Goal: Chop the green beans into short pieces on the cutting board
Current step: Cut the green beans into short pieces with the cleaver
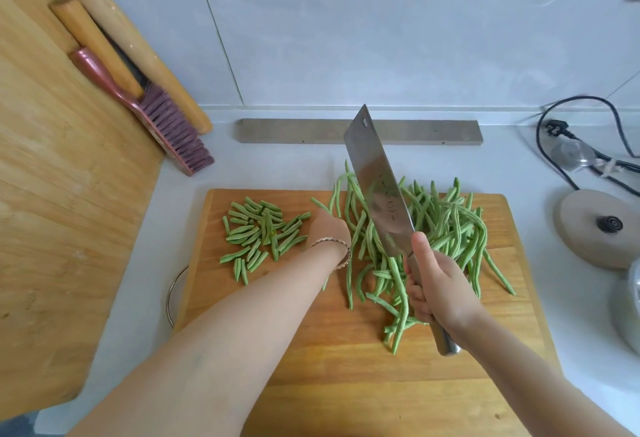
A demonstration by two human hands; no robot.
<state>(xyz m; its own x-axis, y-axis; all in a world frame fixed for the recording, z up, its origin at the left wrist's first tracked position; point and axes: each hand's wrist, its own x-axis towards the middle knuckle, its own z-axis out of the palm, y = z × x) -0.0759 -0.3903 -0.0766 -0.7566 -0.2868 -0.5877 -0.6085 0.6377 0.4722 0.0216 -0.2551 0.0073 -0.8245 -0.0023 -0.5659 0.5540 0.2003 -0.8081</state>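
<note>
Green short pieces (259, 232), small pile, lie just left of left hand (329, 232). Most long beans (450, 225) are uncut, beneath right hand (436, 284), which grips the raised cleaver (377, 187). Left fingers hidden, can't tell grip. Cutting board (346, 350) under both. Early stage, I'd judge.

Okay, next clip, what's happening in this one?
A person is chopping vegetables on a wooden cutting board. The right hand grips a cleaver, held above a pile of long green beans. The left hand, blurred, is between that pile and a heap of short cut pieces on the left.
</note>
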